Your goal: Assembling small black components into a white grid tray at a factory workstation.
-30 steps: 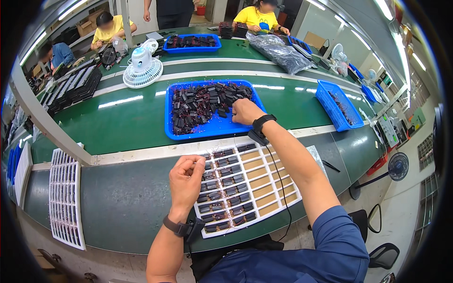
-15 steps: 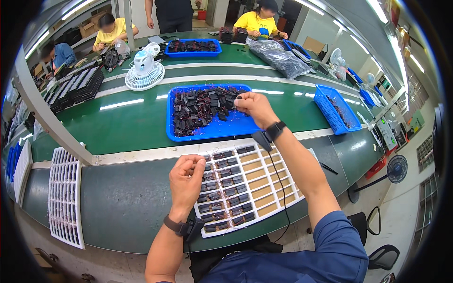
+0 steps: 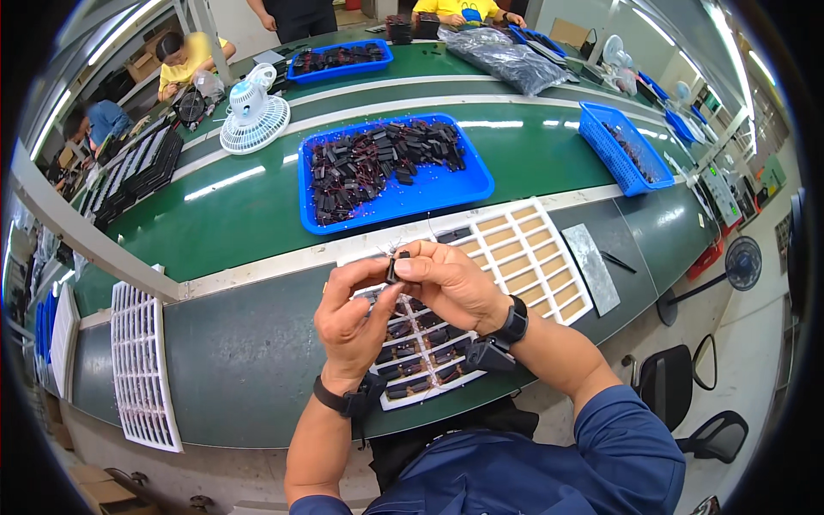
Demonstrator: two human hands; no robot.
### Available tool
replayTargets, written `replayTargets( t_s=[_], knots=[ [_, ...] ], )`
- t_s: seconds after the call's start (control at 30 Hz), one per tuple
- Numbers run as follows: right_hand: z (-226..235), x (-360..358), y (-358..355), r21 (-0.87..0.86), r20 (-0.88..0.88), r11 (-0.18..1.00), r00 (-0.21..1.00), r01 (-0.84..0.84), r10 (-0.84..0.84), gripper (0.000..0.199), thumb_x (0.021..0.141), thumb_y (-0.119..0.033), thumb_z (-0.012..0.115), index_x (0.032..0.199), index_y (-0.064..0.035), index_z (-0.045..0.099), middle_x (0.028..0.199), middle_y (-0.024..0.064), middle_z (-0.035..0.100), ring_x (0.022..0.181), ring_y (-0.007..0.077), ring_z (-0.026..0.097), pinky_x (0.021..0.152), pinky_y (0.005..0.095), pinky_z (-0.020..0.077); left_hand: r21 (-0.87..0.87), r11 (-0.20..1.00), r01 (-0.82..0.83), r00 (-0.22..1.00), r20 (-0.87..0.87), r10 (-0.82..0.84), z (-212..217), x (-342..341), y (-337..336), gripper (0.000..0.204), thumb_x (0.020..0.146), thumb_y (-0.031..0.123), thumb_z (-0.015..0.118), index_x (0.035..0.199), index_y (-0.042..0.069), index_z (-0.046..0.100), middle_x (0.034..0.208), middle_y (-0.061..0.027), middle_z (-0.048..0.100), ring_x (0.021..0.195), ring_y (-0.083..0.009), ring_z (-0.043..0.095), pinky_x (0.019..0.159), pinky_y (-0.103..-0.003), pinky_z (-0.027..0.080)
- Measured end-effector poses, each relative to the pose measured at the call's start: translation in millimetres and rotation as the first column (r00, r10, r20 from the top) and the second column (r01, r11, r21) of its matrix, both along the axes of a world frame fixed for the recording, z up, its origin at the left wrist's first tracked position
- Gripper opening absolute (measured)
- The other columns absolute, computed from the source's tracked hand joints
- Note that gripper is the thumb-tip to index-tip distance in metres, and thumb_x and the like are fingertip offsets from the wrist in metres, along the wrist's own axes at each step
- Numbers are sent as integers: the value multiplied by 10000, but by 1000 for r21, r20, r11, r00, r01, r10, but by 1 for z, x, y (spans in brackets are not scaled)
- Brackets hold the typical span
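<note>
Above the white grid tray (image 3: 562,294), my left hand (image 3: 350,319) and my right hand (image 3: 453,285) meet. Both pinch a small black rectangular part with thin wires (image 3: 394,271); whether it is one piece or two is hard to tell behind the fingers. Similar black parts (image 3: 403,371) lie in the tray's left columns, while brown backing shows through the right-hand cells. My forearms and hands hide much of the tray. Just beyond it, a blue tray (image 3: 429,199) holds a heap of black wired parts (image 3: 369,163).
A second white grid tray (image 3: 142,369) lies at left. To the right are a grey metal plate (image 3: 590,268), a black pen-like tool (image 3: 620,262) and a blue basket (image 3: 625,159). A white fan (image 3: 253,116) stands on the green belt. Co-workers sit across the table.
My right hand has come back from the blue tray to my left hand, bringing a black part. The view has shifted, and the grid tray appears slightly turned.
</note>
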State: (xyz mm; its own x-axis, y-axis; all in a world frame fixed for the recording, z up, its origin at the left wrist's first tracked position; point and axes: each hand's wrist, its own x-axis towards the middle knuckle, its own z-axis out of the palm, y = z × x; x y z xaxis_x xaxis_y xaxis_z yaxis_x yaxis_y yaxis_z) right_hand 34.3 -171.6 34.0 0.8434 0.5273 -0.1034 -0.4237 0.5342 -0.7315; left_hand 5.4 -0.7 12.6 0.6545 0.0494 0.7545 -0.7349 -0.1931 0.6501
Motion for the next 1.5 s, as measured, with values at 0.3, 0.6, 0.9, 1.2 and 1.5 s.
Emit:
replayTargets(
  t_s=[0.3,0.6,0.9,1.2,1.5],
  knots=[
    [-2,-8,-33,-496,498,744,849,448,-179,222,918,-31,715,1122,26,649,999,76,722,881,87,669,791,239,522,-291,943,158,956,-194,-220,-7,-4,6,305,889,-106,693,663,-10,513,1190,-220,660,1014,-227,668,844,-335,597],
    [-4,-16,-32,-233,776,709,566,666,-277,225,855,31,735,1075,26,693,985,100,730,937,147,700,827,279,553,-440,865,240,816,-392,-425,-11,-3,2,426,889,-121,685,590,2,407,1166,-218,662,997,-199,681,830,-303,608],
    [-11,-15,-23,-189,965,700,261,689,3,280,785,83,760,1051,-1,733,1004,145,728,921,255,725,777,326,592,-503,826,256,770,-410,-489,-15,-3,6,310,911,-82,673,632,-34,546,1172,-214,652,969,-220,676,795,-373,642],
    [-11,-11,-26,-105,994,689,47,718,102,265,774,60,791,1026,8,725,984,139,724,932,274,715,775,337,596,-573,797,193,741,-447,-501,-11,-5,5,353,864,-112,722,566,-34,548,1148,-208,702,920,-194,694,792,-302,614],
    [-13,-9,-27,-68,997,695,24,715,73,257,770,58,802,1009,23,718,975,138,714,937,273,709,774,339,598,-562,786,256,769,-374,-518,-11,-4,1,346,838,-128,739,571,-28,543,1165,-226,715,962,-192,701,789,-276,597]
  ],
)
